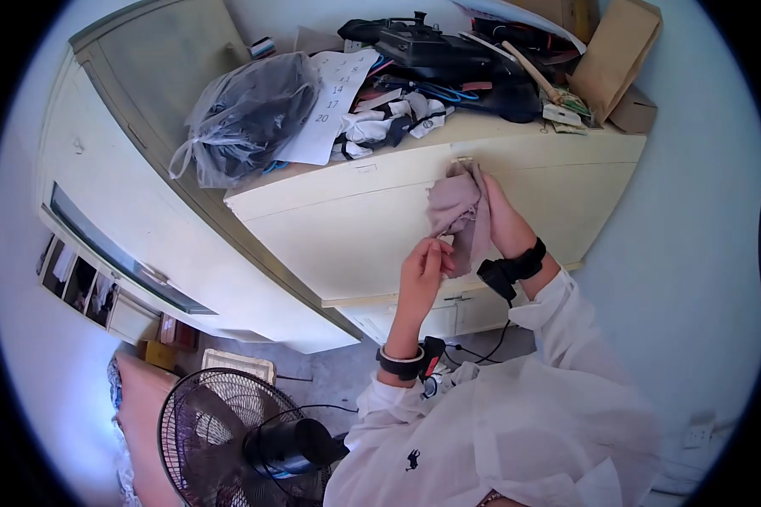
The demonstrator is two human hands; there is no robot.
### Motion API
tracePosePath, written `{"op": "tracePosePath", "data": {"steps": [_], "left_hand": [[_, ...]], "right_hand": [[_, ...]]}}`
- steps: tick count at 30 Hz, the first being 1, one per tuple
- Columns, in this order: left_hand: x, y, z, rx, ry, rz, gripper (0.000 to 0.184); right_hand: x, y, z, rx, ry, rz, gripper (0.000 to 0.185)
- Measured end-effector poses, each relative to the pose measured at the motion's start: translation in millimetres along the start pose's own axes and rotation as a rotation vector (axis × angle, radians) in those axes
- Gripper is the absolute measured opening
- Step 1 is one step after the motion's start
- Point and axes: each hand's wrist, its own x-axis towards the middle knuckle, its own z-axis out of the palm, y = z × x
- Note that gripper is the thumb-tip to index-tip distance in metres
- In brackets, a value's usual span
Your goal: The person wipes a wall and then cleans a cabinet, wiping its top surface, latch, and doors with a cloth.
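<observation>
A mauve-pink cloth (455, 207) hangs crumpled in front of the cream cabinet (347, 228), with its top bunched just below a small metal latch (462, 160). My right hand (500, 213) holds the cloth along its right side, the fingers largely hidden by the folds. Lower and to the left, my left hand (427, 260) pinches the cloth's lower edge between thumb and fingers. Both wrists wear black bands.
On the cabinet top lie a plastic bag of dark items (258, 110), a numbered sheet (334, 97), a black case (431, 51) and a brown paper bag (621, 55). A tall white cupboard (135, 203) stands left. A black fan (237, 439) stands low at left.
</observation>
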Motion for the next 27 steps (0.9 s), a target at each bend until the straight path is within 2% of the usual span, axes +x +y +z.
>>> {"op": "tracePosePath", "data": {"steps": [1,3,6,8,10,13,16,18,21,23,25,27], "left_hand": [[-1,3,-2,-0.004,0.042,0.024,0.026],[-1,6,-5,-0.006,0.083,0.045,0.026],[11,8,-6,0.032,0.157,0.112,0.022],[23,7,-2,0.151,0.317,0.187,0.017],[34,1,-1,0.203,0.298,0.209,0.015],[42,1,11,0.297,0.31,0.203,0.025],[51,-1,23,0.384,0.239,0.206,0.034],[58,-2,31,0.345,0.199,0.182,0.041],[63,-2,40,0.48,0.151,0.247,0.048],[63,5,44,0.471,0.127,0.072,0.054],[65,1,44,0.493,0.104,0.058,0.056],[63,-3,45,0.514,0.083,0.029,0.057]], "right_hand": [[2,1,0,0.004,-0.003,0.0,0.043],[6,4,3,-0.016,0.243,0.086,0.044],[5,2,13,0.113,0.317,0.068,0.033],[8,8,2,0.136,0.296,0.084,0.033],[8,9,1,0.161,0.274,0.1,0.033],[4,16,-1,0.129,0.328,0.008,0.035],[5,27,-20,0.247,0.216,0.118,0.039],[3,28,-27,0.191,0.103,0.115,0.043],[6,33,-49,0.13,0.051,0.166,0.045],[2,31,-48,0.151,0.06,0.167,0.045],[1,32,-45,0.171,0.068,0.173,0.045],[-1,38,-42,0.211,0.176,0.143,0.045]]}}
